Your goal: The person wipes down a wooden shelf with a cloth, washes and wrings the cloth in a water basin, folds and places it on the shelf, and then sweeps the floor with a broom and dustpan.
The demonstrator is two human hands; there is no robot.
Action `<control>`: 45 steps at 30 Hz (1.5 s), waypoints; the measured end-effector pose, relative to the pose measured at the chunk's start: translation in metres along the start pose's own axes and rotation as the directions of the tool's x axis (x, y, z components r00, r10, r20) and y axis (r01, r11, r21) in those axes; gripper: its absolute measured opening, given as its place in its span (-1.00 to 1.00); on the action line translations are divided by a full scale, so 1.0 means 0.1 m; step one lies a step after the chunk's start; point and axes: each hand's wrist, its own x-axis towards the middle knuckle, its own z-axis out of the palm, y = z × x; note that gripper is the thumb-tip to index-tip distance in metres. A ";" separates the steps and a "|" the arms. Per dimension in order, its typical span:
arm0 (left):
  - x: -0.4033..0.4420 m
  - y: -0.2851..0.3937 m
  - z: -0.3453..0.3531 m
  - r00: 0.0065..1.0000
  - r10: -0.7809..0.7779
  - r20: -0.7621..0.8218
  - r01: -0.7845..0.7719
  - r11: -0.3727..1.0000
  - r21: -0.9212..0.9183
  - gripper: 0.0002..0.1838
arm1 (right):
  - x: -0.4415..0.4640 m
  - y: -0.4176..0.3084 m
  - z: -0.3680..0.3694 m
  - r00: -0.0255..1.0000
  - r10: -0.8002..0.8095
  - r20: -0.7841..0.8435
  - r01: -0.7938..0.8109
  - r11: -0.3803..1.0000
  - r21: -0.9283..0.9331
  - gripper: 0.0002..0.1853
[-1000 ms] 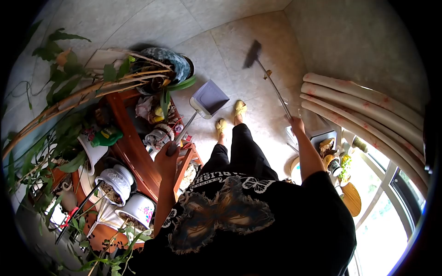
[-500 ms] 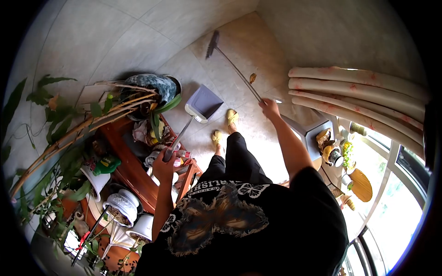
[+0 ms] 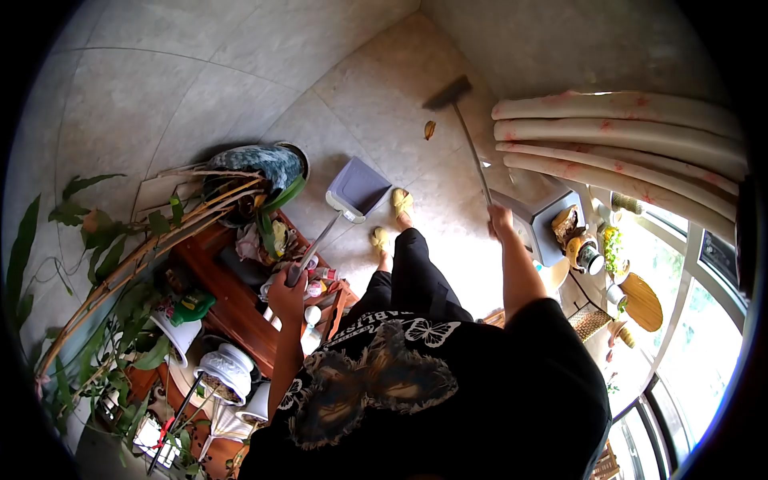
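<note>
My right hand (image 3: 501, 222) is closed around the long handle of a broom (image 3: 470, 144), whose dark head rests near the far wall corner. A dry brown leaf (image 3: 430, 130) lies on the tiles just below the broom head, apart from it. In my left hand (image 3: 286, 292) is the handle of a grey-purple dustpan (image 3: 359, 186). The pan sits on the floor left of my feet, its wide mouth facing up and away to the right.
On the left stand a reddish wooden cabinet (image 3: 232, 296), a large plant pot (image 3: 260, 172), white pots (image 3: 226, 372) and leafy stems. To the right are a floral curtain (image 3: 608, 132), a grey box-shaped stand (image 3: 552, 240) and a window. My feet wear yellow slippers (image 3: 402, 200).
The broom head has swung to the right along the floor, past the leaf to its far side. My right hand has moved right and slightly down. The dustpan stays nearly in place.
</note>
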 end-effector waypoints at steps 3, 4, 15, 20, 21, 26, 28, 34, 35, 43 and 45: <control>0.00 0.02 0.03 0.997 -0.070 0.038 0.065 0.989 0.131 -0.65 | -0.64 0.46 -0.28 0.986 0.138 -0.093 -0.143 0.989 -0.047 -0.78; 0.01 -0.02 0.07 0.998 -0.057 0.014 0.055 0.993 0.107 -0.64 | -0.84 0.49 -0.31 0.987 0.126 -0.100 -0.129 0.991 -0.034 -0.79; -0.06 -0.02 0.17 0.998 -0.063 0.000 0.063 0.994 0.092 -0.64 | -0.86 -0.25 0.75 0.974 -0.207 0.089 0.224 0.934 -0.278 -0.60; -0.18 0.08 0.03 1.000 -0.031 -0.005 0.031 0.996 0.081 -0.62 | -0.50 -0.87 1.97 0.903 -0.326 0.279 0.414 0.834 -0.365 -0.61; -0.20 0.10 0.01 1.000 -0.020 -0.020 0.022 0.996 0.088 -0.61 | -0.44 -0.98 2.16 0.891 -0.338 0.303 0.437 0.821 -0.368 -0.62; -0.29 -0.15 0.00 1.000 -0.024 -0.005 0.024 1.000 -0.012 -0.61 | 0.01 -1.00 2.29 0.927 -0.283 0.245 0.364 0.833 -0.417 -0.66; -0.34 -0.26 0.05 0.999 -0.029 -0.021 0.029 1.000 0.003 -0.61 | 0.30 -0.63 1.98 0.933 -0.310 0.183 0.359 0.830 -0.427 -0.62; -0.45 -0.56 0.16 0.996 -0.083 -0.019 0.082 0.996 -0.038 -0.59 | -0.11 0.22 0.56 0.989 -0.147 -0.009 0.137 0.939 -0.315 -0.65; -0.46 -0.43 0.10 0.992 -0.125 0.000 0.125 0.989 -0.078 -0.66 | -0.39 0.21 0.32 0.997 -0.053 -0.048 0.038 0.963 -0.265 -0.69; -0.68 -0.76 0.11 0.980 -0.193 -0.057 0.189 0.979 -0.073 -0.61 | -1.58 0.16 0.18 0.997 0.047 -0.056 -0.055 0.988 -0.146 -0.62; -0.72 -0.80 0.12 0.965 -0.263 -0.027 0.261 0.964 -0.048 -0.60 | -1.67 -0.06 0.50 0.997 0.071 -0.028 -0.075 0.979 -0.192 -0.58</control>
